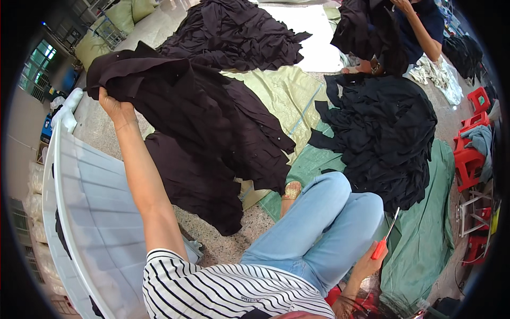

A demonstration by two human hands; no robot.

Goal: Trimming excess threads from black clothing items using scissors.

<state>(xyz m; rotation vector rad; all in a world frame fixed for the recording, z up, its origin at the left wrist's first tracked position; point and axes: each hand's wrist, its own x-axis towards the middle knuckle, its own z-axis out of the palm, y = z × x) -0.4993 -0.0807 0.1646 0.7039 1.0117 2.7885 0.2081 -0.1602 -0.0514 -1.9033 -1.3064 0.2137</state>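
At the far left, my left hand [117,109] is raised with its fingers closed on the upper edge of a dark brown garment [180,101]. The cloth hangs from it and spreads to the right over more dark brown fabric. Beside my right knee, my right hand [365,265] grips red-handled scissors [380,250], whose slim metal blades point up and away from me. Just beyond the blades lies a heap of black garments [388,127]. Another dark brown heap [234,34] sits farther back.
A large white plastic bin [101,186] stands close on my left. Yellow [281,90] and green sheets [419,239] cover parts of the floor. A co-worker [422,32] handles dark cloth at the far right. Red stools [467,159] line the right side; stuffed sacks [119,18] stand at the back left.
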